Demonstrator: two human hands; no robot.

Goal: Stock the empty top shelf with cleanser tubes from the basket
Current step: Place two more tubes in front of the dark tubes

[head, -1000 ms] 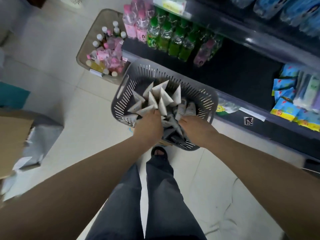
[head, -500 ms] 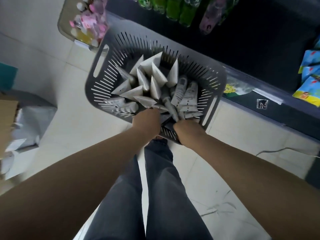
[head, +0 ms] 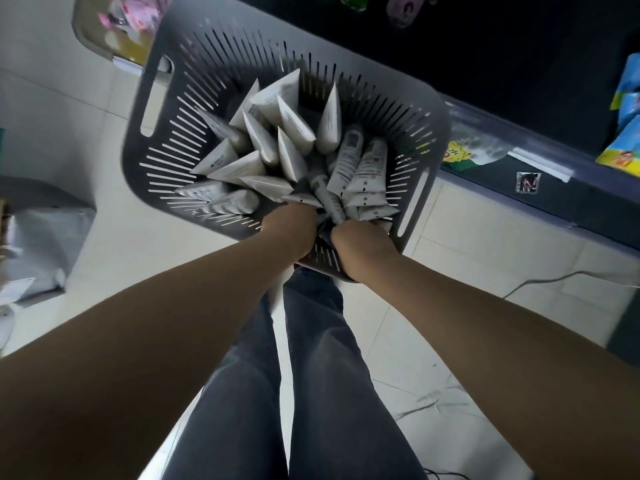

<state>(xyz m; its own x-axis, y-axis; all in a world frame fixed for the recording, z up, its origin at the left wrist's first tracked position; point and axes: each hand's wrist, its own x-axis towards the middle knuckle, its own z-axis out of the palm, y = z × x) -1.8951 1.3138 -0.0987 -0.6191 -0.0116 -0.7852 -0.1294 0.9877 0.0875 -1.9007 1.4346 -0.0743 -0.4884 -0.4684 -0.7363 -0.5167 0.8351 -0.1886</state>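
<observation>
Ranks as barely begun, with left hand (head: 291,221) and right hand (head: 358,239) each clenched round cleanser tubes (head: 294,133) inside the heaped grey basket (head: 180,32) at upper centre of the frame and the top shelf out of view.

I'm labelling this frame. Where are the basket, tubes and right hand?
basket (head: 194,24): head view, far-left rim.
tubes (head: 294,123): head view, body of one tube.
right hand (head: 360,244): head view, back of hand.

I'm losing the fingers of my left hand (head: 291,226) and right hand (head: 360,247) at the basket (head: 133,161) rim. Bottles (head: 401,10) are getting cropped up top, the bin (head: 90,29) is blurring, and packets (head: 623,157) are running off right.
</observation>
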